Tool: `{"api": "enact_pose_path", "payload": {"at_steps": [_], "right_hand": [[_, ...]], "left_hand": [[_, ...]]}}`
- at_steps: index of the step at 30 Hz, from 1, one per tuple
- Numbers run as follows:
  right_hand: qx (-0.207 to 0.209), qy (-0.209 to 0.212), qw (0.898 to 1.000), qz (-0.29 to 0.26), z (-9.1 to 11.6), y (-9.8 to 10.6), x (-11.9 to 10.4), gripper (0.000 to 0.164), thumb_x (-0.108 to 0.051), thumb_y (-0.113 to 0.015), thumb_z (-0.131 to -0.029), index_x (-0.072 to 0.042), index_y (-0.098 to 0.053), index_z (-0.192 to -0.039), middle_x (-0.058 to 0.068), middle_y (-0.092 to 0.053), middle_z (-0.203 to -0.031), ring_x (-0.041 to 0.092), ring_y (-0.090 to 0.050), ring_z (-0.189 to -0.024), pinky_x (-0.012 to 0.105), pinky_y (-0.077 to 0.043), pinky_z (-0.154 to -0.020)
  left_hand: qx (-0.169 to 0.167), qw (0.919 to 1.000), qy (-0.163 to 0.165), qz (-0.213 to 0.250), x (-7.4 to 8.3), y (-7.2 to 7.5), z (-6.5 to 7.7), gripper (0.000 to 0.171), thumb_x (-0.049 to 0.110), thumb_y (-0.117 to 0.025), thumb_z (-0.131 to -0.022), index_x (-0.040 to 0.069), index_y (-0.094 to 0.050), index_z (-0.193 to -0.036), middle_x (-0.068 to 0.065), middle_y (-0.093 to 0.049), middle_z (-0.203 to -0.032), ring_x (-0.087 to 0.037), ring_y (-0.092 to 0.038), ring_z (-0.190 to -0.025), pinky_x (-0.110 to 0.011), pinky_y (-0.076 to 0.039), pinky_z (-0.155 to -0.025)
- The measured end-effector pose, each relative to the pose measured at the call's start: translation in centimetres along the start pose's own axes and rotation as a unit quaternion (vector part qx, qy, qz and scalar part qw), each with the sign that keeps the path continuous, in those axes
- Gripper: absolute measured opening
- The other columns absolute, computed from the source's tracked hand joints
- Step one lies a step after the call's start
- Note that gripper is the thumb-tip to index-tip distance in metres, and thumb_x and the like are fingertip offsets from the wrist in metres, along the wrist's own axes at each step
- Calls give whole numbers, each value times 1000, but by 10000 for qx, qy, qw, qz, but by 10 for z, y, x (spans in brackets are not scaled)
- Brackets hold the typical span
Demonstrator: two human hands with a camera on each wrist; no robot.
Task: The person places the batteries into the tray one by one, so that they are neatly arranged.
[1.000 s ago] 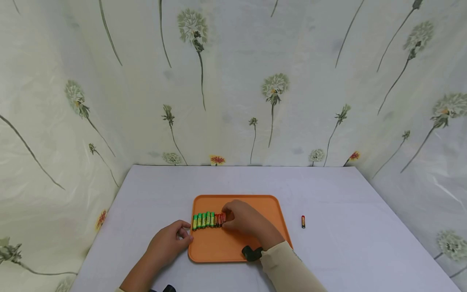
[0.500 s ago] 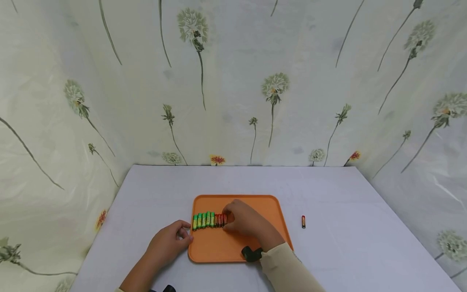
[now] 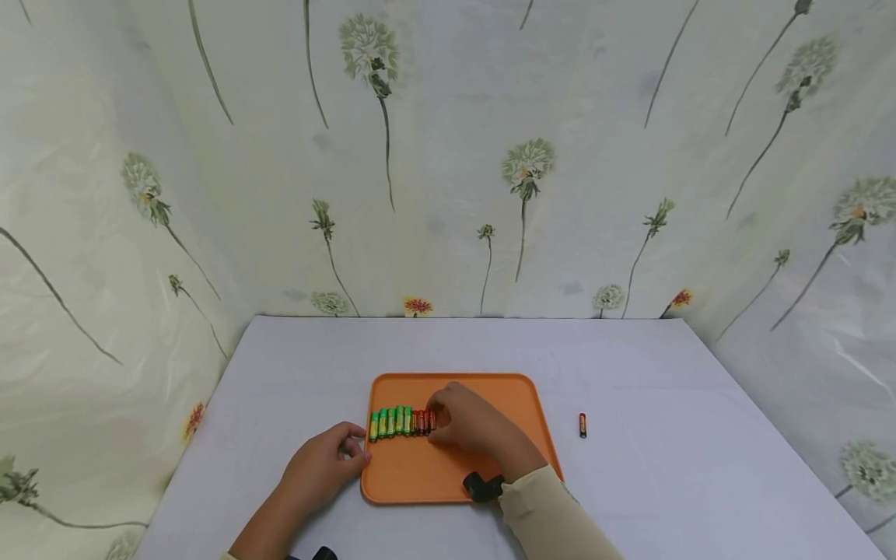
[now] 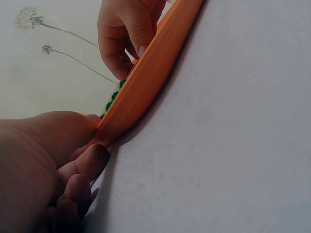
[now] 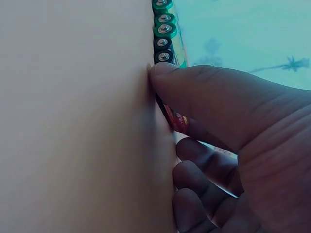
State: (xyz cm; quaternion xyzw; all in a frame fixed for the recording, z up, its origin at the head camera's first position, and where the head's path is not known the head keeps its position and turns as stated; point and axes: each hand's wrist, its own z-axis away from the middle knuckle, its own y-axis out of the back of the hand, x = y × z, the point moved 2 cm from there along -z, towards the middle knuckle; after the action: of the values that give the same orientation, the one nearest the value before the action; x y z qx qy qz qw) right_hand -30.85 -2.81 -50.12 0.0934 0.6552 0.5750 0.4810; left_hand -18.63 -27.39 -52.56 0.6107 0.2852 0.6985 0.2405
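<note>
An orange tray [image 3: 409, 474] lies on the table, with a side-by-side row of small batteries in it: several green batteries [image 3: 390, 422] at the left, then several red batteries [image 3: 420, 422]. My right hand [image 3: 470, 424] is at the row's right end, pinching the last red battery [image 5: 179, 119] lengthwise between thumb and index finger; the hand partly hides it. At the tray's left rim, my left hand [image 3: 325, 464] holds the edge, with the thumb [image 4: 73, 128] against the rim and the other fingers curled outside it.
One loose red battery [image 3: 582, 425] lies on the white-covered table [image 3: 651, 467], right of the tray. A black wrist-worn piece [image 3: 483, 488] hangs over the tray's front rim. A flower-patterned sheet [image 3: 448, 155] rises behind the table and at its sides.
The right hand has shifted very slightly rightward, and the last red battery in the row shows a little more clearly. The left hand and the tray stay where they were.
</note>
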Motion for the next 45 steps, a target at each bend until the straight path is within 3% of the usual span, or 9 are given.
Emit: {"api": "enact_pose_path", "payload": {"at_steps": [9,31,45], "right_hand": [[3,-29,10000,-5,1,1,0,48,-36,-85,-89,-16,-68,-129,-4,-56,-115,11,-54,-94,31,-49,-82],[-7,-23,9999,143,4,0,4,49,-41,-84,-89,-20,-68,-131,-5,-58,-123,10,-55,-105,36,-50,-93],[112,-189,9995,-223,14,9,11,58,-40,-86,-88,-19,-65,-137,-3,-60,-133,14,-56,-115,41,-49,-102]], "left_hand": [[59,10000,-34,-45,0,0,-1,33,32,-82,-90,18,-70,-117,15,-64,-82,-9,-53,-69,-30,-41,-67],[24,10000,16,-77,0,-1,-1,33,33,-82,-90,18,-69,-117,15,-64,-82,-9,-53,-69,-30,-41,-68],[19,10000,3,-41,0,-1,0,32,33,-81,-91,19,-69,-117,16,-65,-83,-8,-54,-71,-30,-43,-70]]}}
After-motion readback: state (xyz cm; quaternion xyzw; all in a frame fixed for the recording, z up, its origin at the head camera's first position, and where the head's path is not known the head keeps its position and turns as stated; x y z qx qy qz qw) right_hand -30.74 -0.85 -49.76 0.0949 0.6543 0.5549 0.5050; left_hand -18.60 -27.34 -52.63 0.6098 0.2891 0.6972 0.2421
